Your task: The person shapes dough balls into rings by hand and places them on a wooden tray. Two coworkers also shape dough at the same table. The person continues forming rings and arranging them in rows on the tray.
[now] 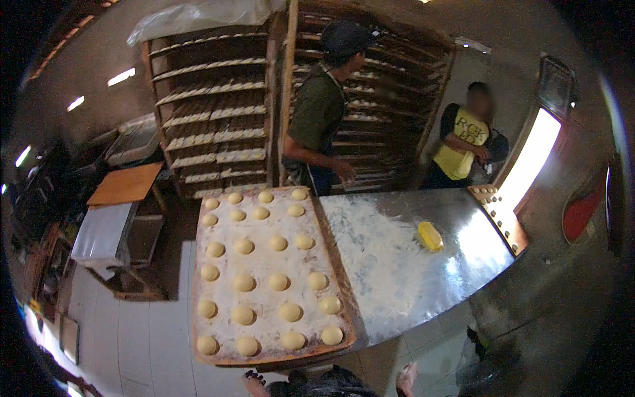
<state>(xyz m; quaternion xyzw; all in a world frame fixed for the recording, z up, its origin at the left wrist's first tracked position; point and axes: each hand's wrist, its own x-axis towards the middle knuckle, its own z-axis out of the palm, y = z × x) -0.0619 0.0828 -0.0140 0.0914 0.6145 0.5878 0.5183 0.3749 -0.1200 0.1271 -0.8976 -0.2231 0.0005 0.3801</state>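
A wooden board point(261, 266) dusted with flour lies in front of me, with rows of round, pale dough balls point(278, 282) spaced across it. My left hand point(254, 382) is low in the picture, just below the board's near edge, its fingers bent and slightly apart with nothing visible in them. To the right of my body, my right hand point(406, 379) hangs below the table's near edge. It looks whitish with flour, its fingers stretched out and holding nothing that I can see. Both hands are partly cut off by the lower edge.
The floury metal table point(397, 291) bears a yellow scraper-like piece point(430, 236) and, at its right end, another board point(506, 228) of small dough pieces. A person in a dark cap point(317, 112) and one in a yellow shirt point(460, 142) stand beyond, before loaded racks point(215, 96).
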